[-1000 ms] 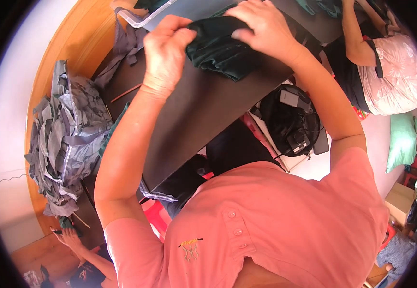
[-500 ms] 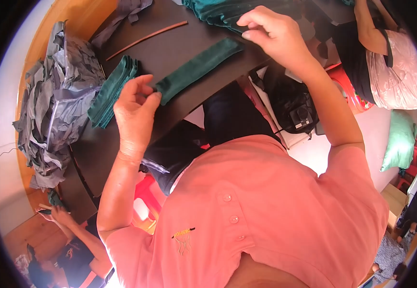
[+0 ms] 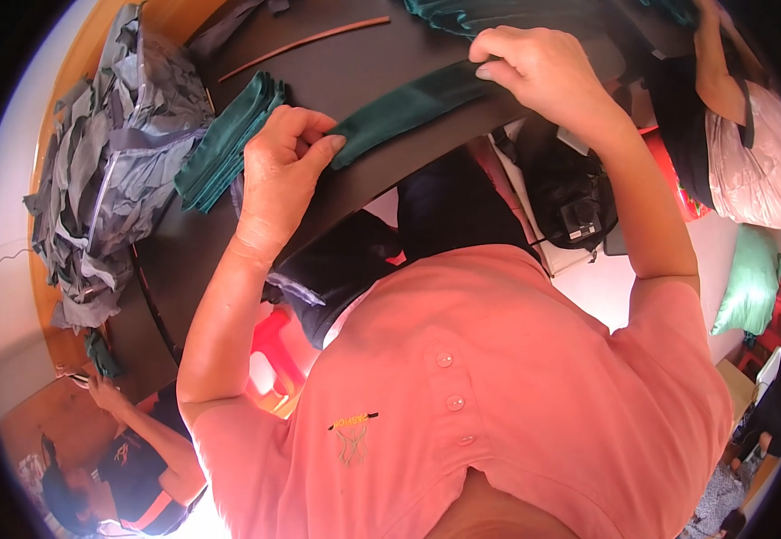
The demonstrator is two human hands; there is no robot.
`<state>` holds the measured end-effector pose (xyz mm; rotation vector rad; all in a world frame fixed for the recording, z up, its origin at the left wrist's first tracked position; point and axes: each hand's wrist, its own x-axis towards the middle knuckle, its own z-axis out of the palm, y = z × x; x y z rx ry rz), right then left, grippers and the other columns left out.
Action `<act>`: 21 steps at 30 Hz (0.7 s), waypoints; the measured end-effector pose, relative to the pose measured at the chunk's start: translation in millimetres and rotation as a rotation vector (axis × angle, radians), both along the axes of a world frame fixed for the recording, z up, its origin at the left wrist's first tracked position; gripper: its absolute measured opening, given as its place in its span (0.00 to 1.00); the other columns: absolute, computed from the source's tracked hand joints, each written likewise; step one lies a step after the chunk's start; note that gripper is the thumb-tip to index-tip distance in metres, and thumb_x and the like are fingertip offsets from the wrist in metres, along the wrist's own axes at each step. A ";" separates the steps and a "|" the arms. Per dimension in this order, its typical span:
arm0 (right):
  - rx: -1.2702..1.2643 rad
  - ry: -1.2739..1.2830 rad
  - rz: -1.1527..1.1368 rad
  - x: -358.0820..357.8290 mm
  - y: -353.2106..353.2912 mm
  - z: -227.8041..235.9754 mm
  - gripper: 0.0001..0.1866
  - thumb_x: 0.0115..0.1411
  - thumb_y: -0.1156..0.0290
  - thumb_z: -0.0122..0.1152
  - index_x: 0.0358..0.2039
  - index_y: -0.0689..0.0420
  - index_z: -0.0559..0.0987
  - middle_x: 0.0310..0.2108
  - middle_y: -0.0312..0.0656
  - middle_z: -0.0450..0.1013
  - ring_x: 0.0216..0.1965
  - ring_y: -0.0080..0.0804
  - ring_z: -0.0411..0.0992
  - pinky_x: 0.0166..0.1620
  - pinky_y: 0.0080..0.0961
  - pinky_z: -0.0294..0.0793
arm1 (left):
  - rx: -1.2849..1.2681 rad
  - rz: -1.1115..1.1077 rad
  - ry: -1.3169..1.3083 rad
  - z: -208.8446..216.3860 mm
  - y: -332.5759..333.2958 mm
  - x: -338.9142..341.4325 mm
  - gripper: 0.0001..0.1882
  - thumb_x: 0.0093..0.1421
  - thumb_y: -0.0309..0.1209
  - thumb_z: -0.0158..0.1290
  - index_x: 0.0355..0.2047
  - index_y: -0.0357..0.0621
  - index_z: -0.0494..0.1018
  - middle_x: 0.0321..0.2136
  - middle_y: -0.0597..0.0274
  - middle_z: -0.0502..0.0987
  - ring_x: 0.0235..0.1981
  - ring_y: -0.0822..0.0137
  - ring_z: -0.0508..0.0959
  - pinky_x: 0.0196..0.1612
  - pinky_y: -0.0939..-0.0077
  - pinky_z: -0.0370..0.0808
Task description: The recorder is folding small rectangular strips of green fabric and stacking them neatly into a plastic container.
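A dark green velvet strip (image 3: pixel 413 110) stretches between my two hands over the dark table (image 3: pixel 195 274). At its left end, my left hand (image 3: pixel 284 171) pinches a corner between thumb and fingers. My right hand (image 3: pixel 548 79) grips the far right end, and the strip bows slightly between them. Just left of my left hand lies a neat stack of folded green velvet pieces (image 3: pixel 229 148). A thin brown stick (image 3: pixel 305 45) rests on the tabletop beyond the strip.
A bag heaped with grey fabric scraps (image 3: pixel 107 171) stands at the left. More green velvet (image 3: pixel 444 13) lies at the far edge. A black bag (image 3: pixel 570 193) sits by my right leg. Other people work at the lower left (image 3: pixel 143 467) and upper right (image 3: pixel 759 148).
Both hands have closed on the ends of the strip, which lay flat on the table before. The strip now bends, partly raised. The whole view has shifted a little.
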<state>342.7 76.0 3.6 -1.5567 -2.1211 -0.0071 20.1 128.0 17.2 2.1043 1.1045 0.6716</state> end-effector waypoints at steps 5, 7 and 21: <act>0.031 0.025 0.055 -4.0 -0.6 7.0 0.07 0.60 0.73 0.63 0.39 0.52 0.79 0.34 0.37 0.80 0.32 0.42 0.77 0.36 0.36 0.73 | 0.032 -0.033 -0.018 0.6 -1.8 -0.7 0.04 0.59 0.21 0.63 0.33 0.37 0.78 0.28 0.72 0.73 0.30 0.81 0.71 0.35 0.84 0.69; 0.026 0.000 0.076 -3.1 0.1 6.6 0.06 0.60 0.74 0.63 0.39 0.53 0.79 0.34 0.37 0.79 0.31 0.42 0.77 0.36 0.36 0.73 | -0.018 0.013 -0.093 5.1 -4.0 1.8 0.06 0.56 0.22 0.64 0.31 0.34 0.78 0.25 0.67 0.74 0.26 0.75 0.72 0.33 0.80 0.71; -0.367 0.391 -0.041 4.8 0.6 49.5 0.05 0.52 0.75 0.65 0.26 0.63 0.78 0.23 0.48 0.75 0.27 0.47 0.75 0.34 0.35 0.72 | -0.484 0.162 -0.200 42.4 7.9 25.5 0.05 0.53 0.27 0.61 0.26 0.38 0.79 0.20 0.69 0.74 0.20 0.79 0.68 0.23 0.84 0.62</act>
